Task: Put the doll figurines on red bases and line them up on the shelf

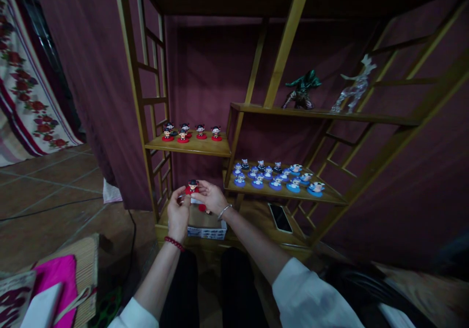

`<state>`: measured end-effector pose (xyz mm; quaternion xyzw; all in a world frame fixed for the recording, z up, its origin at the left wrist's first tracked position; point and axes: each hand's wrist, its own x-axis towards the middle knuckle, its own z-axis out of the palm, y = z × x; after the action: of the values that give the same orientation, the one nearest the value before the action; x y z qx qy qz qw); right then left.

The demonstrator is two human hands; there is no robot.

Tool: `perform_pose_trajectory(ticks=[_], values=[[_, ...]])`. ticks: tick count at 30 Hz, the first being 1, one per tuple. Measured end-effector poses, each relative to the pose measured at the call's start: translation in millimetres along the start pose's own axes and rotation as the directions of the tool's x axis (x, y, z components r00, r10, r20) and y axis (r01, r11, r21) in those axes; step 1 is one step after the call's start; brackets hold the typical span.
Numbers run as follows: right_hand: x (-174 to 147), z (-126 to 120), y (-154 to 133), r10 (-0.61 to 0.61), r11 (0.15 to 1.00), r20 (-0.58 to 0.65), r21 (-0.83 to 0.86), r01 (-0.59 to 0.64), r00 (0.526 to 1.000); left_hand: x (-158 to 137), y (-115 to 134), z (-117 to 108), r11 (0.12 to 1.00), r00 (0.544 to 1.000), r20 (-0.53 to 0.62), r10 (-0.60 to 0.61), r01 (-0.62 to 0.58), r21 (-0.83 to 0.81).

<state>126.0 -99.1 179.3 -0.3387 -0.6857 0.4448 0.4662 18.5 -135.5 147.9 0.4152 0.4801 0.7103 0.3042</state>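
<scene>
Between both hands I hold a small red figurine [192, 186] with black hair, upright above an open cardboard box [207, 232]. My left hand [178, 210] grips its left side, the fingers closed around it. From the right, my right hand [210, 197] pinches the figurine near its base, where a small white patch shows. Inside the box lies another red figurine [207, 210], partly hidden by my right hand. Several similar figurines on red bases [200, 132] stand on the left shelf [205, 146] just beyond my hands.
Several purple and blue figurines [276, 182] fill the lower right shelf [330, 196]. A phone [280, 218] lies on the bottom board. Higher up stand a dark green statue [303, 91] and a clear deer statue [354, 87]. Wooden uprights [289, 39] divide the shelving.
</scene>
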Motion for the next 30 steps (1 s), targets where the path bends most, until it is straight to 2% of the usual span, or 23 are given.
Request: perform_pose_trajectory(ticks=[8, 13, 21, 30], values=[[4.2, -4.8, -28.1, -0.035, 0.999, -0.005, -0.03, 0.035, 0.999, 5.3, 21.6, 4.0, 0.997, 0.997, 0.029, 0.07, -0.071, 0.027], [8.6, -7.1, -38.9, -0.094, 0.994, -0.013, -0.052, 0.094, 0.995, 10.3, 31.2, 7.6, 0.992, 0.992, 0.021, 0.126, -0.126, 0.015], [14.3, -11.0, -53.9, -0.129, 0.985, -0.053, -0.126, 0.121, 0.99, 17.9, 49.6, 9.4, 0.978, 0.978, 0.049, 0.201, -0.203, 0.05], [23.8, -15.1, -67.1, -0.179, 0.977, -0.085, -0.135, 0.167, 0.98, 23.4, 59.3, 16.7, 0.945, 0.956, 0.003, 0.295, -0.292, 0.144]])
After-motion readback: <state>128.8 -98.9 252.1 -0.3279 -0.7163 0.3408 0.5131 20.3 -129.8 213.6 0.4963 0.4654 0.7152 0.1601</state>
